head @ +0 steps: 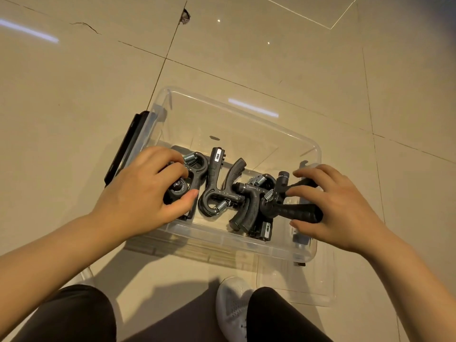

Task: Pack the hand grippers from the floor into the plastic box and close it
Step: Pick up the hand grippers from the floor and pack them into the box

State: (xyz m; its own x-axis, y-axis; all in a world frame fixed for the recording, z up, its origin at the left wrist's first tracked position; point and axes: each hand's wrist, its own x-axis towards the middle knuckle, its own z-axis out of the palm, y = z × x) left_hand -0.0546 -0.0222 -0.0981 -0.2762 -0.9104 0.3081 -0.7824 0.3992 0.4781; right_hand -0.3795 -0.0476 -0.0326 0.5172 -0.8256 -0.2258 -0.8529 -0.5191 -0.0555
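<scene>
A clear plastic box point(246, 114) stands open on the tiled floor, with several black hand grippers lying in its near half. My left hand point(145, 191) is inside the box at its left end, fingers and thumb curled round a black hand gripper point(197, 169) with a steel spring. My right hand point(338, 206) reaches in at the right end and grips the handles of another hand gripper point(296, 211). Between them lie a loose hand gripper point(214, 183) and a small pile of hand grippers point(249, 213).
A black latch point(128, 144) hangs on the box's left end. The clear lid point(308, 285) lies flat on the floor at the box's near right corner. My white shoe point(232, 307) and dark trouser legs are just below the box. A cracked tile joint point(185, 16) lies farther off.
</scene>
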